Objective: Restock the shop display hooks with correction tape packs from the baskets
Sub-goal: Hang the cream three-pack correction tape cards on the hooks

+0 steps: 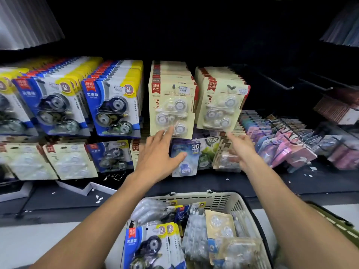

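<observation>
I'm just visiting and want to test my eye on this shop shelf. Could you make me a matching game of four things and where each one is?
Things:
1. left hand
2. right hand
3. white basket
4. empty hooks

Places:
A. top right of the display, bare
B. at the bottom, full of packs
C. fingertip on the lower edge of a cream pack
D. reaching under the right cream stack

Pairs: 1-C, 2-D, 3-B, 4-A

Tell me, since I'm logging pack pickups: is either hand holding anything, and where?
Nothing is held. The left hand touches a cream pack's bottom edge with straight fingers; the right hand reaches out, open.
</observation>
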Motion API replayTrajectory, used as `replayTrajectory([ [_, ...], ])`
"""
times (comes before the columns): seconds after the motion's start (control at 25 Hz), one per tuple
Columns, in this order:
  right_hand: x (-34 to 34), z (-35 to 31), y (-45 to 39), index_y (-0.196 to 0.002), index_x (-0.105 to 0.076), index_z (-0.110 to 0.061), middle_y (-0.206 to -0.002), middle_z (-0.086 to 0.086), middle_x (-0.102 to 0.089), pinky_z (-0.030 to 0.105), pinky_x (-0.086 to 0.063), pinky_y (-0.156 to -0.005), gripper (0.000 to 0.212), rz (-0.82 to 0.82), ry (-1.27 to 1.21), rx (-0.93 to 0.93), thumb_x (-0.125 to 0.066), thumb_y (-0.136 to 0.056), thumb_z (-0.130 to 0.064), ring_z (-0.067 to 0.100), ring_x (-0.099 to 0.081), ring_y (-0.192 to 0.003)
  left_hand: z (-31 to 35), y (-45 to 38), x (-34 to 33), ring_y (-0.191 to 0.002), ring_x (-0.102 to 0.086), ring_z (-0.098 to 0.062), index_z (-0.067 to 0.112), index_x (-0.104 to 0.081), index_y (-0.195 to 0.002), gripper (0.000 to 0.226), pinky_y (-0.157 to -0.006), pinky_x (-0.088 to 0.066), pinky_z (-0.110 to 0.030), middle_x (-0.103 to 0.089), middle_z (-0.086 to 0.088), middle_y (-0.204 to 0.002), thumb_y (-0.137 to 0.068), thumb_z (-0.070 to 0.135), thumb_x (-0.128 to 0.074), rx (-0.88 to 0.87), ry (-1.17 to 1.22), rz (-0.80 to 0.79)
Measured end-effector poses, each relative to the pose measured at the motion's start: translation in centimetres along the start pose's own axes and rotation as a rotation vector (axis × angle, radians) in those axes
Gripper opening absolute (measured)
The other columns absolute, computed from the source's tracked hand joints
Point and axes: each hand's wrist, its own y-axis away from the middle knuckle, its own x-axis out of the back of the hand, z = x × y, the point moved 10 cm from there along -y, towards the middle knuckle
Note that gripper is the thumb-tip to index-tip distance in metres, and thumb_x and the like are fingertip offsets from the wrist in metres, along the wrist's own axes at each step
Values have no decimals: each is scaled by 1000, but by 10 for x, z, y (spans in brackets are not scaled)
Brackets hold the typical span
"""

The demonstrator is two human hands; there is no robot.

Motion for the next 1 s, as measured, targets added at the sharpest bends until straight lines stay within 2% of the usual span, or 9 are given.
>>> replayTrajectory([
  [0.08, -4, 15, 2, -139, -46, -14, -131, 5, -55, 34, -49, -70, 50, -29, 199, 48, -65, -96, -33, 22, -55, -100, -11, 7, -20, -147, -29, -30, 28, -11, -163, 86, -116, -32, -46, -28, -4, -164, -95, 56, -56, 19, -49, -63],
  [0.28, -49, 83, 48, -91, -60, -24, -98, 6, -64, 36, -50, -74, 9, -274, 437, 106, -68, -93, -24, 25, -62, -89, -79, 70, -105, -137, -43, -32, 22, -36, -153, 67, -107, -43, -47, -48, -8, -149, -96, 46, -61, 231, -15, -265],
  [0.4, -75, 173, 96, -106, -66, -13, -97, 4, -66, 28, -46, -77, 14, -459, 562, 46, -67, -94, -19, 19, -60, -87, -101, 115, -140, -141, -34, -27, 19, -44, -149, 58, -109, -41, -44, -44, -5, -152, -97, 38, -61, 291, 35, -251],
  [0.52, -72, 261, 124, -122, -63, -11, -114, 7, -66, 29, -48, -85, 33, -581, 867, -15, -66, -92, -24, 23, -62, -101, -89, 141, -162, -149, -23, -30, 21, -41, -153, 63, -117, -30, -46, -28, -8, -163, -95, 31, -64, 148, -72, -228],
  [0.64, -69, 284, 132, -127, -59, -17, -127, 8, -63, 30, -48, -86, 40, -653, 1053, 12, -64, -90, -31, 26, -61, -110, -79, 144, -161, -122, -46, -32, 14, -66, -126, 54, -99, -50, -49, -58, -12, -134, -75, 19, -81, -36, -144, -82],
  [0.72, -77, 285, 136, -129, -57, -19, -127, 7, -63, 31, -49, -87, 43, -709, 1032, 7, -67, -90, -34, 24, -62, -109, -83, 141, -160, -109, -52, -30, 12, -70, -119, 40, -93, -53, -46, -62, -8, -118, -79, 17, -76, -49, -130, -70],
  [0.8, -87, 292, 145, -134, -54, -22, -129, 5, -63, 30, -49, -87, 52, -792, 971, -58, -72, -87, -36, 21, -61, -106, -90, 139, -172, -129, -47, -30, 15, -60, -138, 48, -109, -40, -44, -56, -8, -138, -91, 22, -64, 20, -135, -184],
  [0.88, -92, 304, 156, -140, -48, -23, -132, 1, -61, 27, -46, -86, 63, -842, 874, -176, -75, -86, -41, 16, -59, -105, -97, 141, -190, -153, -20, -30, 21, -36, -157, 65, -123, -18, -42, -26, -12, -165, -96, 29, -57, 81, -194, -311],
  [1.0, -103, 325, 170, -143, -44, -22, -133, -6, -59, 30, -48, -97, 91, -866, 709, -329, -78, -69, -64, 13, -59, -113, -98, 141, -202, -158, 2, -29, 22, -20, -162, 76, -127, -4, -41, 2, -13, -171, -95, 30, -57, 91, -207, -376],
])
